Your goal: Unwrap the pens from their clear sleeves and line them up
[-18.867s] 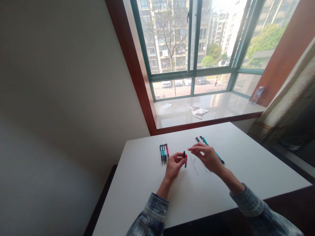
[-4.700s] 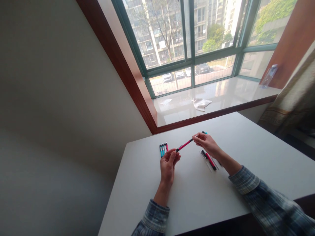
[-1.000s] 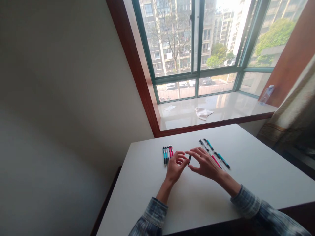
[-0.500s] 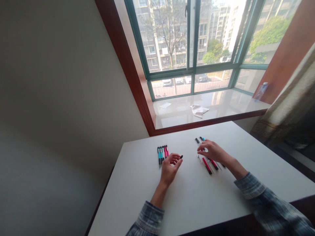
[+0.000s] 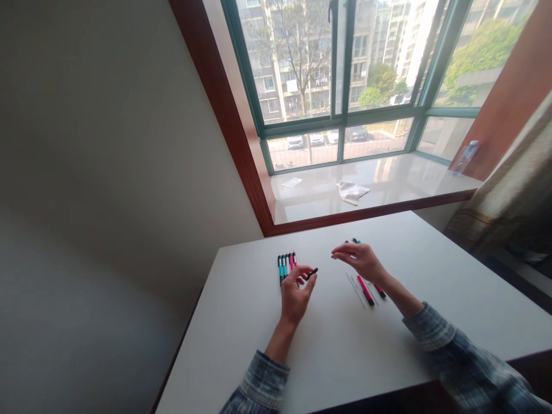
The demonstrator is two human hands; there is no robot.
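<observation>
The left hand [image 5: 296,290] pinches a short black pen piece [image 5: 312,273] between thumb and fingertips, just above the white table [image 5: 336,351]. The piece's long axis runs low-left to high-right, its free end pointing toward the right hand [image 5: 361,260], which is raised a little way off to the right. The right hand's thumb and forefinger are pressed together on something tiny [image 5: 333,256] at their tips; what it is cannot be told. The two hands face each other, apart, neither touching. Just left of the left-hand grip lies a row of whole pens [image 5: 286,264], side by side, pointing away. Below the right hand lie a pink pen barrel [image 5: 365,290] and thin white refills [image 5: 355,289], slanted.
</observation>
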